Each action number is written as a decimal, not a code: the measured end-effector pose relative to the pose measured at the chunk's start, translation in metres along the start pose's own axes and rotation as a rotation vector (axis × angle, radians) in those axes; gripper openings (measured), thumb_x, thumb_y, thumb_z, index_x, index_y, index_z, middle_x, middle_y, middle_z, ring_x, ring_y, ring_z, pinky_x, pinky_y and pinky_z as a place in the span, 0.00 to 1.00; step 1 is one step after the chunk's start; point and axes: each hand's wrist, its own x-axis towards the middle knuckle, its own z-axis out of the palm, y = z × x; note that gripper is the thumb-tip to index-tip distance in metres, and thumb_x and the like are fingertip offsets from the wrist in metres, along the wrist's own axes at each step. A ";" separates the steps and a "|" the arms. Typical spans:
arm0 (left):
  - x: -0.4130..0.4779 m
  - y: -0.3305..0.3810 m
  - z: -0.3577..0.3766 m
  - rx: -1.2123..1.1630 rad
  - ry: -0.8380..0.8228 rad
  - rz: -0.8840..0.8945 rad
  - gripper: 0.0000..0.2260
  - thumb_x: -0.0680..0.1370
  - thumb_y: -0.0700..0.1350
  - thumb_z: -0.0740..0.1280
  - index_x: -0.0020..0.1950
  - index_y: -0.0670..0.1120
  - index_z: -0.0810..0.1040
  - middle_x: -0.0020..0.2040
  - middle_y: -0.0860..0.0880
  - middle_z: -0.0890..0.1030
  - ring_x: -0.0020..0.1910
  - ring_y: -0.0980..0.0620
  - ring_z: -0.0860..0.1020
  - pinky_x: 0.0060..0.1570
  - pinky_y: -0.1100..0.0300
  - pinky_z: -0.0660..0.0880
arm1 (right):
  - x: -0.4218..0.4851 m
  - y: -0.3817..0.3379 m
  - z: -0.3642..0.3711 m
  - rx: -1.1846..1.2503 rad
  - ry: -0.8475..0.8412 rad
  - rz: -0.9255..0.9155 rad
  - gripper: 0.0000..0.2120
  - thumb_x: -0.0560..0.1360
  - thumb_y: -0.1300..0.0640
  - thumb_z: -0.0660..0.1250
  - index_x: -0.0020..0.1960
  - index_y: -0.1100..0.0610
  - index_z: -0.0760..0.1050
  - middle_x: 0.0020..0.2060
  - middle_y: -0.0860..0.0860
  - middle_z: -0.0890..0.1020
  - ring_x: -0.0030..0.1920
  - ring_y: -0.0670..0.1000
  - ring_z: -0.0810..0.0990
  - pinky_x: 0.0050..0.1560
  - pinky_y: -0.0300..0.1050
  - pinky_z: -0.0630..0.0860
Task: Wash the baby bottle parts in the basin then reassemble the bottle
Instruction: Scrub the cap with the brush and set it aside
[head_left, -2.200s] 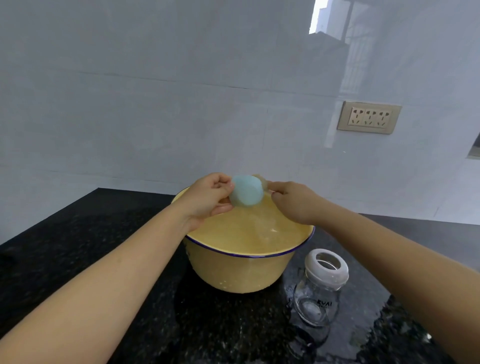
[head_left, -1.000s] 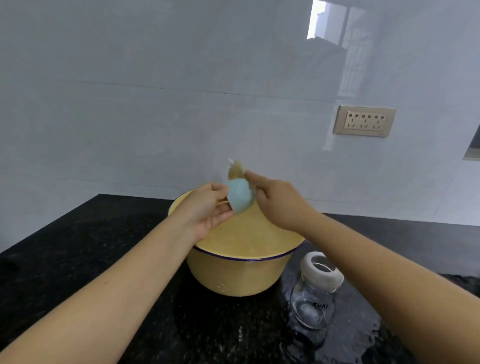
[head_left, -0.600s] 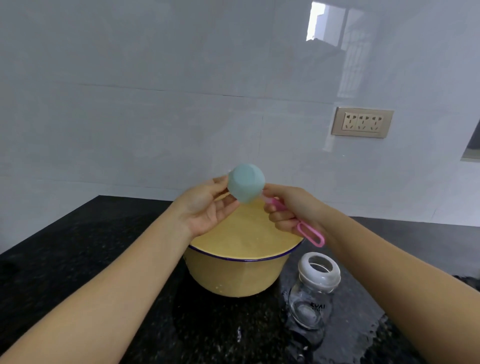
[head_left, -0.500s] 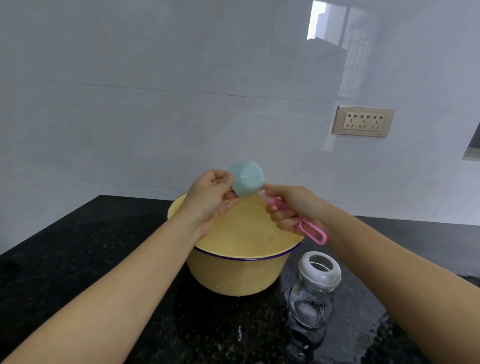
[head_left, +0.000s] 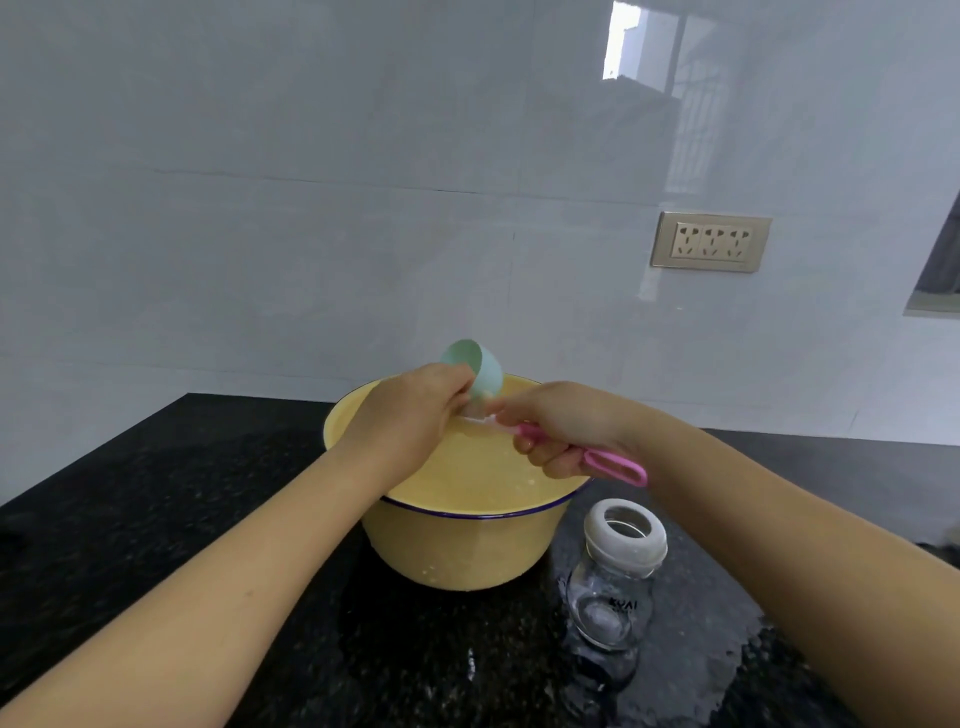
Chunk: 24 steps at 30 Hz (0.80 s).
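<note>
Left hand: the left hand (head_left: 410, 415) is over the basin, back of the hand turned up, fingers curled round the lower part of the cap.
Cap: the cap (head_left: 477, 368) is a small pale green cup shape, smooth and matte, tilted with one round end facing up and to the left. I cannot tell whether that end is the open one.
Right hand: the right hand (head_left: 561, 422) is just beside the left, fingers wrapped round the brush.
Brush: the brush (head_left: 613, 465) has a pink handle with a loop at its end, which sticks out to the right past the hand. Its pale front end reaches the bottom of the cap and is blurred.
Basin: the basin (head_left: 467, 551) is yellow with a thin dark blue rim. It stands on the tabletop under both hands.
Bottle: the bottle (head_left: 608, 608) is clear glass, short and rounded, with dark lettering. It stands upright just right of the basin.
Ring: a white screw ring (head_left: 626, 543) sits on the bottle's neck, open at the top.
Tabletop: the tabletop (head_left: 156, 519) is black speckled stone, wet and shiny around the bottle.
Wall: a pale glossy wall (head_left: 311, 208) carries a beige socket plate (head_left: 710, 241) at the right.
</note>
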 end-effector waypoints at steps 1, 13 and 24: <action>-0.001 0.001 0.000 0.031 -0.015 0.013 0.08 0.81 0.45 0.58 0.47 0.42 0.73 0.42 0.45 0.76 0.38 0.48 0.70 0.38 0.54 0.66 | 0.000 0.001 -0.001 -0.029 0.022 0.005 0.26 0.78 0.55 0.60 0.73 0.64 0.61 0.28 0.49 0.63 0.19 0.42 0.55 0.18 0.32 0.51; -0.006 0.006 -0.013 -0.323 -0.211 -0.130 0.06 0.79 0.44 0.63 0.42 0.49 0.72 0.37 0.56 0.73 0.36 0.55 0.70 0.39 0.60 0.67 | 0.014 0.012 -0.007 -0.307 0.160 -0.054 0.17 0.76 0.64 0.54 0.61 0.63 0.74 0.28 0.51 0.59 0.23 0.47 0.55 0.23 0.34 0.53; -0.013 0.000 -0.016 -0.552 -0.322 -0.374 0.05 0.79 0.46 0.64 0.46 0.48 0.78 0.40 0.52 0.76 0.40 0.53 0.75 0.47 0.56 0.75 | 0.006 0.007 -0.007 -0.525 0.195 -0.197 0.16 0.78 0.58 0.59 0.62 0.45 0.75 0.31 0.52 0.71 0.24 0.47 0.63 0.23 0.36 0.62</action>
